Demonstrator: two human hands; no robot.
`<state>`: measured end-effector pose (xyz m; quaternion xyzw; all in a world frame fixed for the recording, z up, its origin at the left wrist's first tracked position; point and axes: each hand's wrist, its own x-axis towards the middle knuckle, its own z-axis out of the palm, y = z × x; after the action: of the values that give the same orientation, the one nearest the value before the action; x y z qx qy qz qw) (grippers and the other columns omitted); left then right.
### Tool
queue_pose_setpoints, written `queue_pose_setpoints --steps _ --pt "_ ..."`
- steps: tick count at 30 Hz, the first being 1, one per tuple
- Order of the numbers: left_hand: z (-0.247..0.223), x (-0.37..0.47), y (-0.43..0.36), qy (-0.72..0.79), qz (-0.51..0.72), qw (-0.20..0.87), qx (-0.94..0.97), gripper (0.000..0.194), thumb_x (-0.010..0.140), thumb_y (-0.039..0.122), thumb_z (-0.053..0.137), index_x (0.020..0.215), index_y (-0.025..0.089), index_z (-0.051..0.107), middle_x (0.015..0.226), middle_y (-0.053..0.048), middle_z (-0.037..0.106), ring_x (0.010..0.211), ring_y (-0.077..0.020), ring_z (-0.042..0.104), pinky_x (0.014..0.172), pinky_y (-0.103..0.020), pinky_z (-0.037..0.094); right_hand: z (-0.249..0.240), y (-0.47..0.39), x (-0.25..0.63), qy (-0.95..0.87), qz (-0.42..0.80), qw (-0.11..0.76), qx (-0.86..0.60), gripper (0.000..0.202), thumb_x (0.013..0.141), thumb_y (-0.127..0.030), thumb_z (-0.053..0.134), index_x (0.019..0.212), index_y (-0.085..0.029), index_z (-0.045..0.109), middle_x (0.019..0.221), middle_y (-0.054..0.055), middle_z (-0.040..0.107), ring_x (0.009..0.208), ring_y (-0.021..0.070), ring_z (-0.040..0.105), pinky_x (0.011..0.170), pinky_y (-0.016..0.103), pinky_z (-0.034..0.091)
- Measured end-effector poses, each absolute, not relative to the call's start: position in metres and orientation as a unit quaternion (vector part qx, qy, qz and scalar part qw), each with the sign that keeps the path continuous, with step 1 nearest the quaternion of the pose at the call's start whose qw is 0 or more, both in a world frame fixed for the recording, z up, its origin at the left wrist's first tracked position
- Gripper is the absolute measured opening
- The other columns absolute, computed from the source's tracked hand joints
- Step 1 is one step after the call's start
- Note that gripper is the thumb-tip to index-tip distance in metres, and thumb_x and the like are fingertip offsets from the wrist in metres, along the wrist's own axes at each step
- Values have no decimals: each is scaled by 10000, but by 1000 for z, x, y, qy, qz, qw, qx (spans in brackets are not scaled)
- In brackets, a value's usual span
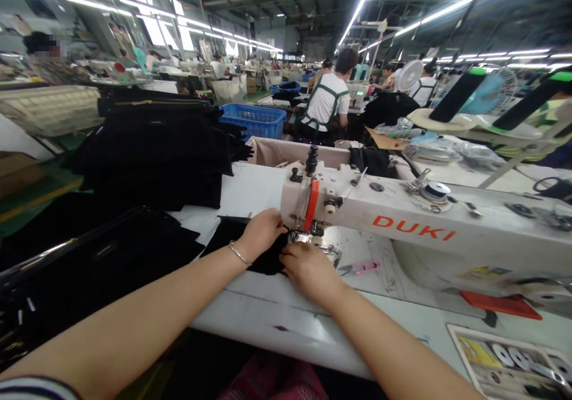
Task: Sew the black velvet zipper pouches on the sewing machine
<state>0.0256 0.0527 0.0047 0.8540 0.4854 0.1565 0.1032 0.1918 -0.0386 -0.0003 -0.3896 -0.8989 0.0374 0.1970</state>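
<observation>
A piece of black fabric (pixel 230 239) lies flat on the sewing machine's bed, its right edge at the presser foot (pixel 300 237). My left hand (pixel 263 233), with a bangle at the wrist, rests on the fabric's far right part, fingers curled together close to the foot. Nearer to me, my right hand (pixel 313 269) has its fingers pressed together on the fabric's right edge, just in front of the foot. The white sewing machine (pixel 415 227) has an orange guard (pixel 311 205) above both hands. My fingers partly hide the needle area.
Pink thread snips (pixel 361 267) lie right of my right hand. Black fabric pieces (pixel 156 143) are stacked at the left, with more (pixel 102 257) nearer. A bobbin tray (pixel 513 361) is set into the table at lower right. A blue basket (pixel 254 121) and a co-worker (pixel 328 102) are beyond.
</observation>
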Motion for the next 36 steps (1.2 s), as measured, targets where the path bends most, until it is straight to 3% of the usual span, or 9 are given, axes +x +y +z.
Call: queue_pose_setpoints --steps 3,12,36 --pt "-3 33 38 435 176 102 877 228 985 232 485 1043 122 676 1030 -138 674 1001 -270 621 923 -408 482 -7 -39 210 -906 22 210 -367 129 923 -148 608 996 -171 712 963 83 705 1001 216 645 897 356 520" --pt "-13 5 -1 299 198 108 927 376 975 83 447 1335 155 532 1311 -107 590 1245 -230 517 1094 -465 423 -25 -56 215 -887 10 294 -356 214 963 -140 527 1116 -132 677 1063 105 720 1105 224 630 963 393 523" --pt "-7 4 6 299 192 175 918 312 986 156 455 1271 204 571 1283 -82 626 1230 -234 552 1088 -465 415 -16 -63 208 -879 40 301 -368 220 936 -132 536 1107 -128 675 1027 110 722 1076 230 641 928 386 542"
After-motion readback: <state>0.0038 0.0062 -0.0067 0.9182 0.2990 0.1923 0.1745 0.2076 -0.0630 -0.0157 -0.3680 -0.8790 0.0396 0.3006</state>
